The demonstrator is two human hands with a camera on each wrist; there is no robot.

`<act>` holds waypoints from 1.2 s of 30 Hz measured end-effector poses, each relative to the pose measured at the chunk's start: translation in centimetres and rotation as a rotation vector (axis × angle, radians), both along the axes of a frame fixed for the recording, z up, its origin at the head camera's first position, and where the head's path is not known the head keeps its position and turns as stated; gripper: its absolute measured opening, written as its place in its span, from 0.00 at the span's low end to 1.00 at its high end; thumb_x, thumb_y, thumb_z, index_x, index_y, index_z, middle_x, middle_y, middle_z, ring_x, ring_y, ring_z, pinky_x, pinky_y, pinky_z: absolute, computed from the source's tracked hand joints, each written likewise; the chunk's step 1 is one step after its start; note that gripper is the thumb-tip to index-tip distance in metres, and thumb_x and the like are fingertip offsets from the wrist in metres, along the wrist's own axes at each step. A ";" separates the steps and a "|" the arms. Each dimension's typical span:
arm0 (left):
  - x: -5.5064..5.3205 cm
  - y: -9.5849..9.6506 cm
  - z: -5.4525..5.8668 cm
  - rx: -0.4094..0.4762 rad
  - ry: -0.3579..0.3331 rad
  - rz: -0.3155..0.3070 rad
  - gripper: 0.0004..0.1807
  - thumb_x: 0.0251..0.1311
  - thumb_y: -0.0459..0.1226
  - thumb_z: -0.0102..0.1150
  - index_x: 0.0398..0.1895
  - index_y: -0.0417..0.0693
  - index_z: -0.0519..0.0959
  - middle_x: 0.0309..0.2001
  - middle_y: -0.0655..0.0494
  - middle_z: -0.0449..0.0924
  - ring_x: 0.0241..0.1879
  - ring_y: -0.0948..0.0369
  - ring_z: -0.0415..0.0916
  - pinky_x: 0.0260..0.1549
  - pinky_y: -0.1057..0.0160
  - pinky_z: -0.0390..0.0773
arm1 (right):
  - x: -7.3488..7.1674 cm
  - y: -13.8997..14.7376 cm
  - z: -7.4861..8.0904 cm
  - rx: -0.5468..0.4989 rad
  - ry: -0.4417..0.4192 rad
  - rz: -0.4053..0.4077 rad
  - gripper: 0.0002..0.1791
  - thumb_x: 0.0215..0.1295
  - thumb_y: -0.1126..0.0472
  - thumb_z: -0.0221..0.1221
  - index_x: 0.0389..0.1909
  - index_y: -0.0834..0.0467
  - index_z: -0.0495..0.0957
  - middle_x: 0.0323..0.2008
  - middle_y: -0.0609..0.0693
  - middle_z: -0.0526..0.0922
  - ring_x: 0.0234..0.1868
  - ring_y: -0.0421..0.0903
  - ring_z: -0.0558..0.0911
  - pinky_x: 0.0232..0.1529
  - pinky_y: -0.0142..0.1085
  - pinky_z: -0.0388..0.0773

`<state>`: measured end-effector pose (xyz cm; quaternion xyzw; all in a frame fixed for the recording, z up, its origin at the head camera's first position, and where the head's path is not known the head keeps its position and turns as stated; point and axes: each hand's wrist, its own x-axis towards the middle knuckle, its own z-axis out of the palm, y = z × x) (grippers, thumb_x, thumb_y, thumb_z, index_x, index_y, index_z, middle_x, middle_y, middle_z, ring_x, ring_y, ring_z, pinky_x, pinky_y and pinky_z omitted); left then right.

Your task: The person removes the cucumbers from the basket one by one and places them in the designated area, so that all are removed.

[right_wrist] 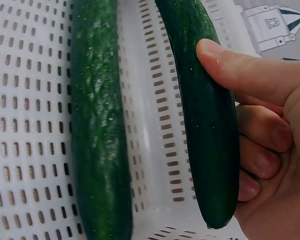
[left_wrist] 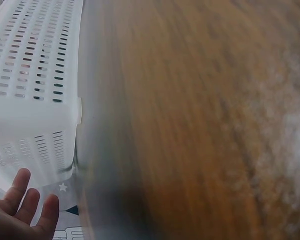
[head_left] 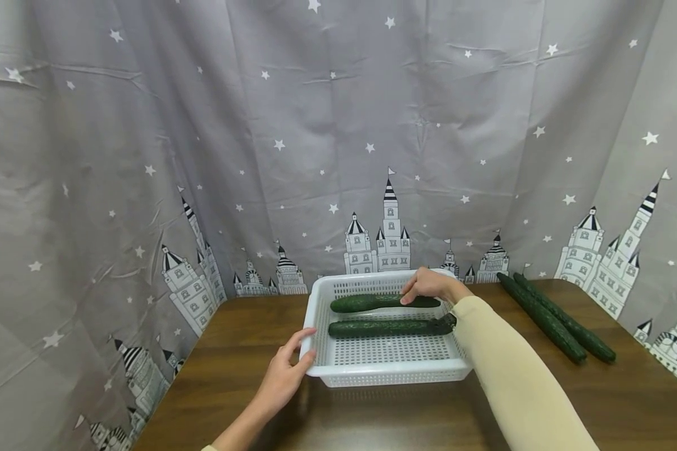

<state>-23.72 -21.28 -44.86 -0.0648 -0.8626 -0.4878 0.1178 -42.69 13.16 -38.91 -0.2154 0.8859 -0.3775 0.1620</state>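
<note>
My right hand [head_left: 429, 285] has a cucumber [head_left: 367, 303] pinched between thumb and fingers, inside the basket [head_left: 389, 368] on its far side. Most of its length extends left of the grip, a short end right. Its long axis runs left-right, roughly alongside the nearer cucumber [head_left: 380, 328]. My left hand [head_left: 282, 376] touches the basket's left rim, fingers loosely extended.
</note>
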 end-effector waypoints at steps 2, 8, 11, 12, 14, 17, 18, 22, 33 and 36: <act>0.1 0.0 -0.1 0.001 -0.007 -0.001 0.23 0.67 0.40 0.60 0.65 0.62 0.75 0.48 0.47 0.80 0.47 0.56 0.70 0.38 0.61 0.74 | 0.2 0.1 0.2 -0.008 -0.009 -0.007 0.17 0.58 0.61 0.70 0.48 0.64 0.86 0.60 0.62 0.81 0.69 0.63 0.70 0.67 0.55 0.67; 0.4 0.1 -0.3 0.000 -0.007 0.001 0.22 0.67 0.40 0.61 0.64 0.61 0.76 0.48 0.47 0.81 0.47 0.56 0.70 0.39 0.60 0.73 | 0.4 0.5 0.8 0.000 -0.004 0.000 0.20 0.59 0.59 0.70 0.50 0.64 0.85 0.60 0.61 0.81 0.70 0.64 0.68 0.67 0.56 0.67; 0.5 0.1 -0.3 -0.002 -0.004 0.004 0.22 0.67 0.40 0.61 0.64 0.60 0.76 0.47 0.47 0.81 0.46 0.56 0.69 0.38 0.61 0.73 | 0.5 0.9 1.2 -0.011 -0.012 -0.007 0.20 0.59 0.59 0.70 0.51 0.63 0.85 0.61 0.61 0.80 0.71 0.65 0.67 0.67 0.56 0.67; 0.5 0.0 -0.3 -0.002 -0.003 0.006 0.23 0.67 0.40 0.61 0.64 0.60 0.76 0.47 0.47 0.81 0.46 0.56 0.69 0.38 0.61 0.73 | 0.5 1.0 1.4 -0.015 -0.013 -0.010 0.20 0.60 0.59 0.70 0.51 0.63 0.85 0.61 0.62 0.79 0.71 0.65 0.66 0.68 0.57 0.66; 0.5 0.0 -0.4 0.000 -0.002 0.009 0.23 0.66 0.40 0.61 0.64 0.60 0.76 0.47 0.47 0.81 0.45 0.57 0.69 0.37 0.62 0.73 | 0.5 1.4 1.7 -0.023 -0.004 -0.007 0.20 0.60 0.59 0.69 0.51 0.63 0.85 0.63 0.63 0.78 0.71 0.65 0.66 0.68 0.58 0.66; 0.4 -0.1 -0.4 0.003 0.003 0.013 0.23 0.66 0.40 0.61 0.64 0.61 0.76 0.47 0.47 0.80 0.44 0.57 0.69 0.36 0.63 0.73 | 0.5 2.1 2.3 -0.048 -0.001 -0.007 0.20 0.61 0.59 0.68 0.52 0.64 0.84 0.64 0.65 0.76 0.71 0.66 0.66 0.68 0.58 0.65; 0.3 -0.1 -0.4 0.003 0.005 0.016 0.23 0.66 0.40 0.61 0.64 0.61 0.76 0.47 0.46 0.80 0.44 0.57 0.69 0.36 0.62 0.73 | 0.5 2.3 2.5 -0.054 0.004 -0.003 0.20 0.62 0.59 0.68 0.52 0.65 0.84 0.64 0.66 0.76 0.71 0.66 0.66 0.68 0.58 0.65; 0.1 -0.1 -0.3 0.006 0.008 0.012 0.23 0.66 0.40 0.61 0.64 0.61 0.75 0.48 0.46 0.80 0.45 0.56 0.69 0.36 0.61 0.73 | 0.3 3.2 3.2 -0.055 0.045 0.001 0.20 0.62 0.60 0.68 0.52 0.66 0.84 0.62 0.66 0.77 0.69 0.66 0.69 0.66 0.57 0.68; 0.0 0.2 -0.2 -0.004 0.009 0.002 0.23 0.67 0.40 0.60 0.65 0.60 0.75 0.49 0.45 0.80 0.49 0.54 0.71 0.39 0.59 0.74 | 0.5 6.2 5.0 -0.046 0.088 -0.042 0.23 0.63 0.57 0.67 0.55 0.66 0.82 0.60 0.66 0.79 0.67 0.66 0.72 0.62 0.54 0.74; 0.1 0.2 -0.1 -0.009 0.021 0.005 0.22 0.68 0.40 0.60 0.65 0.60 0.75 0.49 0.46 0.81 0.50 0.53 0.71 0.40 0.58 0.73 | 0.6 6.9 5.4 -0.052 0.083 -0.066 0.24 0.63 0.57 0.67 0.57 0.66 0.81 0.60 0.66 0.79 0.66 0.65 0.72 0.61 0.53 0.75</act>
